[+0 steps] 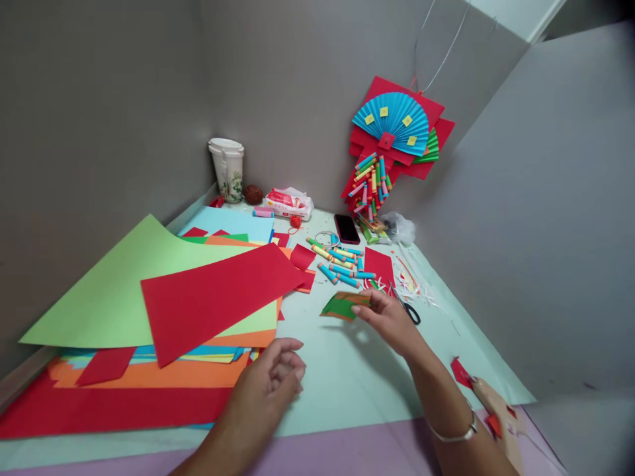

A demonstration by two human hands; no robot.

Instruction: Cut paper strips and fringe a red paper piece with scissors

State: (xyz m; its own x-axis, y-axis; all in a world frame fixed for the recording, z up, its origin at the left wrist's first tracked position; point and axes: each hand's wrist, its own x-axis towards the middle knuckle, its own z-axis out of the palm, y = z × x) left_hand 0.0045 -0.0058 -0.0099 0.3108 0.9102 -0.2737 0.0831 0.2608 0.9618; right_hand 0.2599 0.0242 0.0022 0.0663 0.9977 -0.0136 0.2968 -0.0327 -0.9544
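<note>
Between the thumb and fingers of my right hand (384, 320) is a small green piece of paper with orange edges (342, 305), held a little above the table. My left hand (278, 373) hovers near the front of the table with its fingers loosely curled and nothing seen in them. Just left of it lie stacked sheets of coloured paper, topped by a long red sheet (218, 297) over a light green one (109, 291). Beyond my right hand are several small rolled paper tubes (342, 258) in blue, yellow and green.
Scissors (411, 313) lie beside paper scraps (411, 281) and a red square (379, 263). A glue gun (493, 403) rests at the right edge. Toward the back are a phone (346, 229), a tissue pack (289, 203) and paper cups (228, 170). A paper fan decoration (394, 129) hangs by strings.
</note>
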